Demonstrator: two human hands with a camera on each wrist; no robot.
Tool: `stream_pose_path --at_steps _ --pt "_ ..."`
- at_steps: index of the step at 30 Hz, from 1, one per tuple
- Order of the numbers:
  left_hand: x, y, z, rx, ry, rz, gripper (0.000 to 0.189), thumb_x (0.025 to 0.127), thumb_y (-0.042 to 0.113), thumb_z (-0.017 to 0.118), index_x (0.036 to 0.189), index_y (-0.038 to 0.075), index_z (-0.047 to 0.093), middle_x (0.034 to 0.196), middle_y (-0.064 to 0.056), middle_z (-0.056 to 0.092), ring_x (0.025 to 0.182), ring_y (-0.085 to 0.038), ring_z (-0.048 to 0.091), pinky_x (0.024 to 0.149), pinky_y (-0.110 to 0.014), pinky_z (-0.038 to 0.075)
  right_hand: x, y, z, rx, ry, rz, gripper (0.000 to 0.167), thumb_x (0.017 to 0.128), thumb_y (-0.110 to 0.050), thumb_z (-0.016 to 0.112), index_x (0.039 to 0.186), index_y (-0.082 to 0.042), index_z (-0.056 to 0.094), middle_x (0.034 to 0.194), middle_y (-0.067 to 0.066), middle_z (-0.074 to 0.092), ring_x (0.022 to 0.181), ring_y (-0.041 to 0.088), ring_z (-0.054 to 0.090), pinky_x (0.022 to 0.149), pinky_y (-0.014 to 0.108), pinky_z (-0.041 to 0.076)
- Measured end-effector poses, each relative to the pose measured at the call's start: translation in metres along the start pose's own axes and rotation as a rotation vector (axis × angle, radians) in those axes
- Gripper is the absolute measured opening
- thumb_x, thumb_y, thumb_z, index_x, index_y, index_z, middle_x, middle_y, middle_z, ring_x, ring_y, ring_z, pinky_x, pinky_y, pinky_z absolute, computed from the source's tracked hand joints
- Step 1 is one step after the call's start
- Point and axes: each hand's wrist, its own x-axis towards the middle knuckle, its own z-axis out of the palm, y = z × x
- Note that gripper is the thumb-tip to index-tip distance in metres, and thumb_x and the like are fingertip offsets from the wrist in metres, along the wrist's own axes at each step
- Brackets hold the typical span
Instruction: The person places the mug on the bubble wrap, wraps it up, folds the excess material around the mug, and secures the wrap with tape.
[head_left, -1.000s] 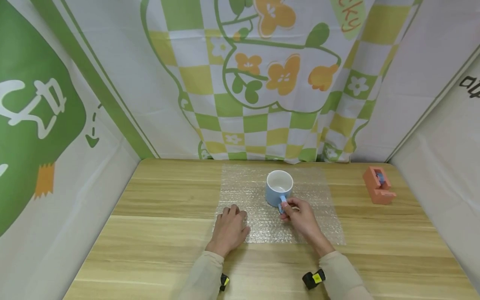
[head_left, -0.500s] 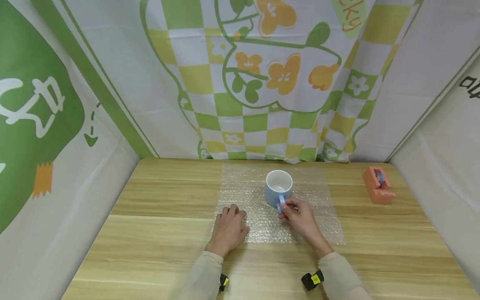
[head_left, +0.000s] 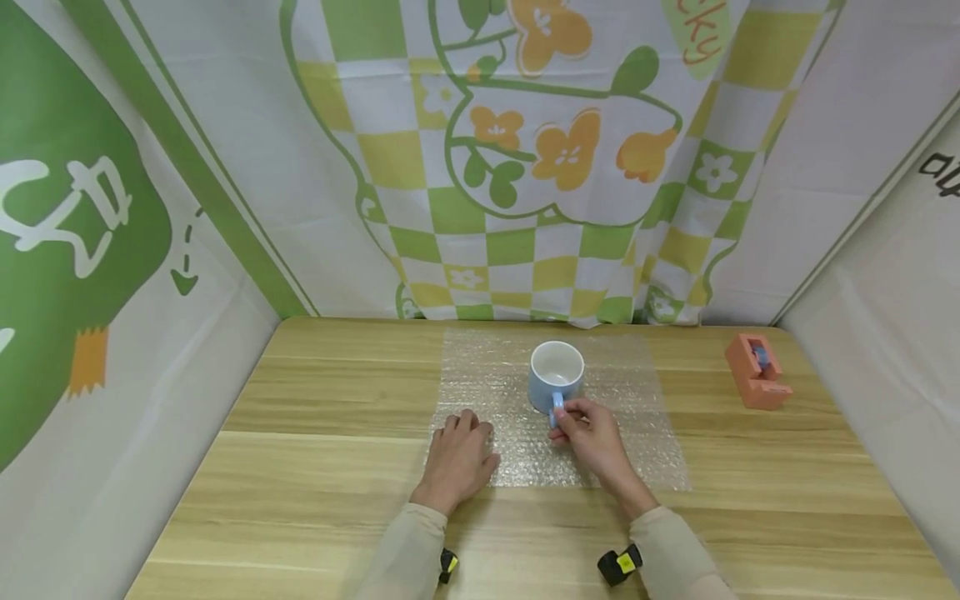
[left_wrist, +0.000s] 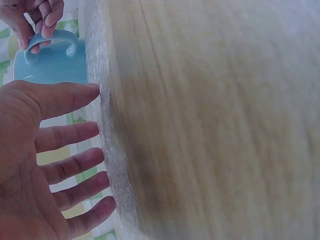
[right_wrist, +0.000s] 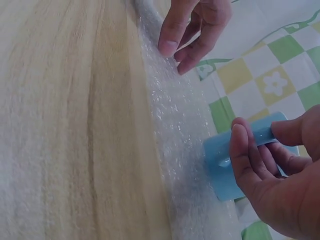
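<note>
A light blue mug (head_left: 546, 390) with a white inside stands upright on a sheet of bubble wrap (head_left: 517, 454). Its handle points toward the person, and my right hand (head_left: 596, 442) pinches that handle between thumb and fingers. The right wrist view shows the fingers curled through the handle of the mug (right_wrist: 222, 175). My left hand (head_left: 459, 458) rests at the left front part of the bubble wrap, fingers spread and only slightly bent. In the left wrist view the fingertips of the left hand (left_wrist: 55, 155) touch the wrap, with nothing held.
An orange tape dispenser (head_left: 756, 372) with a blue roll stands at the right back of the wooden table (head_left: 322, 467). A printed curtain (head_left: 525, 250) hangs right behind the table's far edge. Fabric walls (head_left: 225, 375) close in both sides.
The mug's handle has swung slightly to the left, and the right hand has moved left with it. The left hand has stayed in place.
</note>
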Motion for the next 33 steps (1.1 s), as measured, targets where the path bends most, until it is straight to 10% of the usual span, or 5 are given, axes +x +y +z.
stream_pose_path --at_steps 7,20,33 --pt "0.000 0.000 -0.001 0.004 -0.004 0.004 0.035 0.088 0.027 0.077 0.116 0.007 0.072 0.112 -0.013 0.059 0.105 -0.035 0.055 0.086 -0.053 0.050 -0.001 -0.003 -0.013 -0.179 -0.071 -0.018 0.022 0.097 -0.002 0.065 0.114 0.012 0.063 0.097 0.020 0.066 0.077 0.023 0.069 0.067 0.028 0.059" --pt "-0.001 -0.001 -0.004 -0.008 -0.009 0.013 0.037 0.087 0.026 0.077 0.117 0.005 0.071 0.113 -0.013 0.059 0.106 -0.035 0.055 0.085 -0.052 0.051 -0.016 0.005 -0.085 -0.887 -0.145 -0.283 0.047 0.082 -0.015 0.084 0.122 0.002 0.066 0.114 0.018 0.063 0.106 0.036 0.060 0.090 0.054 0.051" --pt "0.002 -0.005 -0.003 -0.029 0.005 0.013 0.038 0.085 0.026 0.080 0.116 0.006 0.072 0.116 -0.015 0.059 0.108 -0.035 0.053 0.089 -0.052 0.049 -0.026 0.008 -0.141 -1.080 -0.320 -0.330 0.076 0.063 -0.020 0.094 0.130 -0.002 0.064 0.139 0.030 0.052 0.129 0.052 0.045 0.098 0.074 0.036"
